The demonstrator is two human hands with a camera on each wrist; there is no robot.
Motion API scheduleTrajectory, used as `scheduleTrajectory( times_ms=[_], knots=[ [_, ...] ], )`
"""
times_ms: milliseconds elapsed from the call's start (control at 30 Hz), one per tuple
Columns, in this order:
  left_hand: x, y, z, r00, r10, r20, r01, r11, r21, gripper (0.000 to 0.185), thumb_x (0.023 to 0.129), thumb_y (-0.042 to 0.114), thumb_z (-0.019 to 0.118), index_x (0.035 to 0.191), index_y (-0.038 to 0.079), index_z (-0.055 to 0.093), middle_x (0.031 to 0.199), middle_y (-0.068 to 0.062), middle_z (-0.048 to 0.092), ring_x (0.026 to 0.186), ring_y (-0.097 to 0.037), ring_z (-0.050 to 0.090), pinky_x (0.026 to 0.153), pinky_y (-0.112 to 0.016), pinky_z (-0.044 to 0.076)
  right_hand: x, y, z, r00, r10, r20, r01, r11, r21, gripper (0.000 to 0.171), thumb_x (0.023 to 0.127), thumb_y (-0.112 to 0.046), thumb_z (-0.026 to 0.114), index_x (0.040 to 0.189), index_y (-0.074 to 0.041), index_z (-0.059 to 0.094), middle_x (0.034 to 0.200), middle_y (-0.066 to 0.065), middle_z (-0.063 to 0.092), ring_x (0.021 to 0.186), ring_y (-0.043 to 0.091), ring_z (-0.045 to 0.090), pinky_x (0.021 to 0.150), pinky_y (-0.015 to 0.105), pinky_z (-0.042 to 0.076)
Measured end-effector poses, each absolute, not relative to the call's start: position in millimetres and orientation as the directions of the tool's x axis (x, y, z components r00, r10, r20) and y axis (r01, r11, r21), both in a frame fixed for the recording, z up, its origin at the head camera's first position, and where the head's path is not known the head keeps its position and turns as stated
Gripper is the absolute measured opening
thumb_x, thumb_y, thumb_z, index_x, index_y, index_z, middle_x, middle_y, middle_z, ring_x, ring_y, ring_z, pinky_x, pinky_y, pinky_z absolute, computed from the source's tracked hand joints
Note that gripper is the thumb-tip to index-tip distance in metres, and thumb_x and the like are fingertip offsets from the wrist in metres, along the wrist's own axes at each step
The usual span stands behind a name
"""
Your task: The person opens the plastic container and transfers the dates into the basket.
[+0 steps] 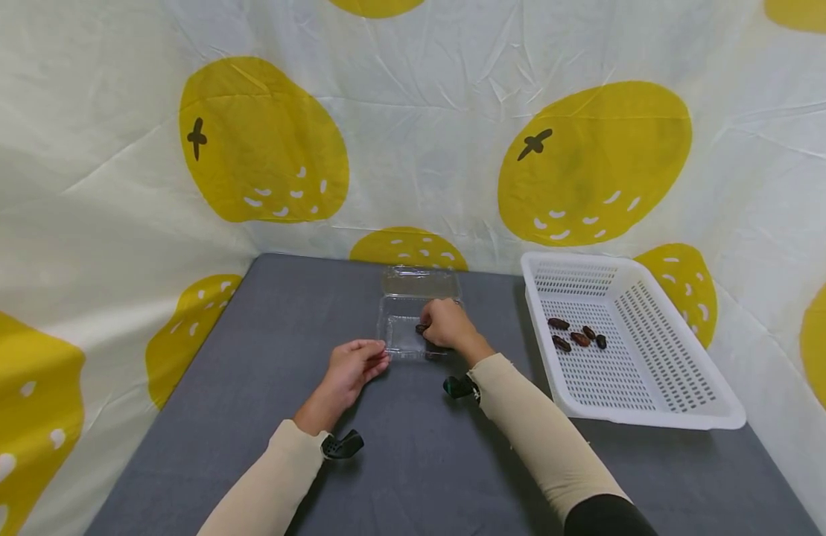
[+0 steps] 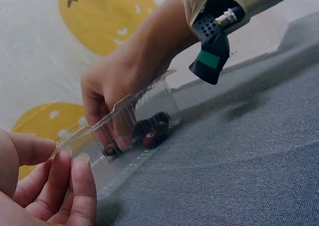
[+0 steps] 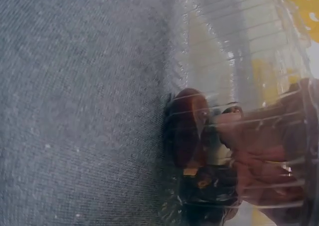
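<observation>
A clear plastic clamshell box [image 1: 401, 339] lies with its lid [image 1: 421, 282] folded back toward the curtain. My left hand [image 1: 348, 372] pinches the near left rim of the box between thumb and fingers. Reaching down inside the box, my right hand [image 1: 448, 325] pinches a dark brown date [image 2: 111, 148] close over the floor. More dates [image 2: 153, 137] lie beside those fingers at the right end of the box. Through the clear wall, the right wrist view shows a reddish-brown date [image 3: 188, 128] close up.
To the right stands a white perforated plastic basket [image 1: 654, 418] with several dates [image 1: 579, 339] in its left part. A grey cloth covers the table [image 1: 399, 461]. Behind and at both sides hangs a white curtain [image 1: 419, 164] with yellow fruit prints.
</observation>
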State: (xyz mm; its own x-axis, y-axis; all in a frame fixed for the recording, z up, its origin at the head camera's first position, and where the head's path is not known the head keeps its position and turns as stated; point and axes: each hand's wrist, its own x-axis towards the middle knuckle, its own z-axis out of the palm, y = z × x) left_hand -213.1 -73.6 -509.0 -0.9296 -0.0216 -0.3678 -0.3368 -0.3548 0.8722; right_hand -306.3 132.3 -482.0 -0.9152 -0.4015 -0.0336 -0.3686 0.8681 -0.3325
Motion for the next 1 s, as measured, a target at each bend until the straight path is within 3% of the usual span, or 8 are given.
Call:
scheduleTrajectory(
  times_ms=[167, 433, 1000],
  knots=[
    [-214, -73, -509, -0.928, -0.023, -0.372, -0.339, -0.362, 0.869, 0.007, 0.097, 0.000, 0.070, 0.102, -0.004, 0.071, 0.082, -0.008, 0.075, 0.071, -0.013, 0.073, 0.069, -0.025, 0.063, -307, 133, -483, -0.892, -0.452, -0.015, -0.418, 0.837, -0.353, 0.014, 0.087, -0.006, 0.074, 0.097, -0.010, 0.082, 0.093, 0.005, 0.079, 0.089, 0.024, 0.074, 0.082, 0.042, 0.062],
    [-215, -73, -510, -0.928, -0.030, -0.372, -0.336, -0.363, 0.869, 0.010, 0.097, 0.000, 0.069, 0.105, -0.006, 0.070, 0.082, -0.008, 0.076, 0.071, -0.012, 0.073, 0.068, -0.024, 0.063, -306, 137, -478, -0.886, -0.464, 0.015, -0.419, 0.785, -0.456, 0.014, 0.087, -0.012, 0.080, 0.100, -0.009, 0.083, 0.093, 0.004, 0.080, 0.086, 0.018, 0.073, 0.081, 0.039, 0.063],
    [-215, -75, -511, -0.922, -0.024, -0.386, -0.352, -0.361, 0.864, 0.006, 0.096, 0.002, 0.071, 0.101, -0.002, 0.072, 0.082, -0.007, 0.076, 0.071, -0.013, 0.073, 0.068, -0.025, 0.064, -295, 153, -444, -0.864, -0.502, 0.032, -0.418, 0.681, -0.602, 0.013, 0.087, -0.007, 0.081, 0.100, -0.008, 0.082, 0.091, 0.005, 0.081, 0.082, 0.016, 0.075, 0.075, 0.034, 0.064]
  ],
)
